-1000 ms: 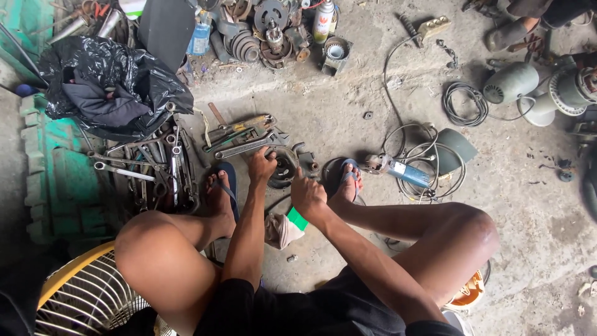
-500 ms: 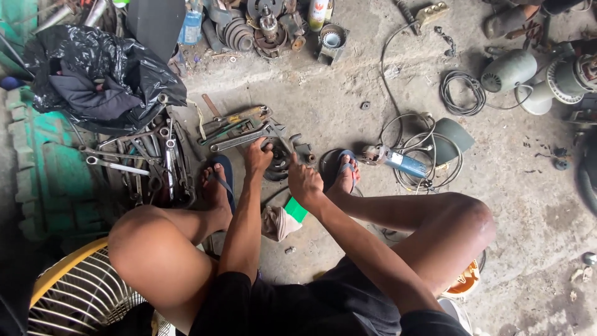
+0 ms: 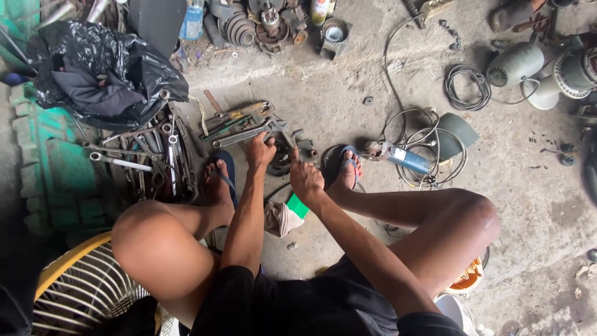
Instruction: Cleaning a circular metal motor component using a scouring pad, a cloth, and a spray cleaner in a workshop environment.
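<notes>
- Knees framed the near edge of the view, with a yellow fan guard (image 3: 74, 289) at seven o'clock and two feet in blue sandals planted on the concrete floor (image 3: 373, 74) just beyond.
- Left hand (image 3: 261, 151) lay curled over a dark round metal part (image 3: 281, 155) on the floor at twelve o'clock from the body; its grip looked closed on the part's rim, though the fingers hid the contact.
- Right hand (image 3: 305, 176) sat just beside it at one o'clock, grip closed around a small tool whose head (image 3: 297, 134) stuck up past the fingers.
- Doing this well, as I judge it, called for the left hand to pin the part flat while the right kept the tool square on its fitting, so it would not slip.
- One crumpled rag with a green patch (image 3: 285, 214) lay under the forearms.
- One blue angle grinder (image 3: 398, 155) rested at two o'clock amid its looped cord.
- Several long wrenches (image 3: 242, 124), too overlapped to count exactly, fanned out at eleven o'clock.
- One black plastic bag (image 3: 99, 68) slumped at ten o'clock.
- Farthest off, one coiled cable (image 3: 466, 87) lay at one o'clock.
</notes>
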